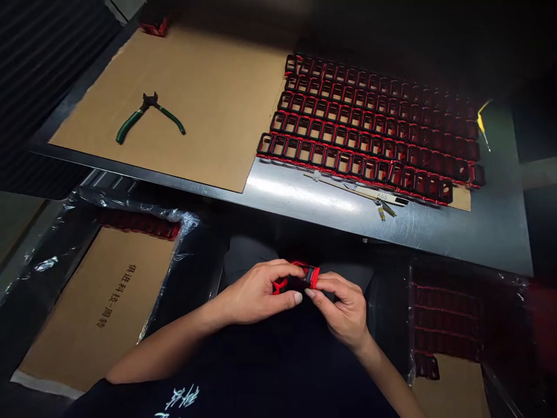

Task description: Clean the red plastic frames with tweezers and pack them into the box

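Observation:
Over my lap I hold a small red-and-black plastic housing (pixel 311 275) between both hands. My left hand (pixel 265 290) is closed on its left side, thumb below and forefinger on top. The fingers of my right hand (pixel 342 302) pinch the right end. Much of the part is covered by my fingers. On the table beyond stand several rows of red-and-black plastic frames (pixel 331 158), their rectangular openings facing up. They look like the same kind of part, though I cannot tell for sure.
Green-handled cutting pliers (pixel 150 101) lie spread on cardboard (pixel 209 116). A white marked tool (pixel 378 194) and keys (pixel 382 212) lie near the table's edge (pixel 304 209). A yellow tool (pixel 481 123) is at far right. Plastic-lined boxes with cardboard (pixel 117 278) and frames (pixel 448 313) flank me.

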Demonstrator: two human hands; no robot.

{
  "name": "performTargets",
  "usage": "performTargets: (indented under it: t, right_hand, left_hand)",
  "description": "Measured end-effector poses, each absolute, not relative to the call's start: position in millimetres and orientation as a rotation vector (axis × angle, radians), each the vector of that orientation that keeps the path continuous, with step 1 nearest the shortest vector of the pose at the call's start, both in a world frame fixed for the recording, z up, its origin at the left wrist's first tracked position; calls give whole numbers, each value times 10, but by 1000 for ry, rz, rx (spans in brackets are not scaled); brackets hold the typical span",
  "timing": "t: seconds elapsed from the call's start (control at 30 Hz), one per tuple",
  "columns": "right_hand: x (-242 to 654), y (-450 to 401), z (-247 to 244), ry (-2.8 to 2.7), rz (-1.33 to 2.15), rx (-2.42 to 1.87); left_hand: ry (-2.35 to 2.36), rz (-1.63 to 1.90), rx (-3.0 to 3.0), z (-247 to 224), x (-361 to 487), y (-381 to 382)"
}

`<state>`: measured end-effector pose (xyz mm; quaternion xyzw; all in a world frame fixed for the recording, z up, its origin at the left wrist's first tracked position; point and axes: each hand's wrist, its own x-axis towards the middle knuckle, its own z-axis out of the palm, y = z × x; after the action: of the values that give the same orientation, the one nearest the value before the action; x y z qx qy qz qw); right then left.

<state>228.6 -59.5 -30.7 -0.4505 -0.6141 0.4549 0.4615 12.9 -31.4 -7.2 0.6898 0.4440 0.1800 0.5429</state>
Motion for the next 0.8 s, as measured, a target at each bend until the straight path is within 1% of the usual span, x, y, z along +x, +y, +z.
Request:
performTargets:
  t: [0.33,0.53,0.63,0.8]
  right_hand:
    - [2295,-572,-322,-1710,944,-1000]
    - [2257,-543,-309,-1747,816,-1026]
    - [2240,-542,-316,-1728,819,-1068]
    - [2227,-543,-325,-1678,836,-1098]
  left_hand:
    - [1151,602,1565,-1,250,-352]
    - [1147,757,1673,-62,266,-401]
    - [1111,851,1735,-85,256,-411]
    - [1077,890,1797,-81,235,-402]
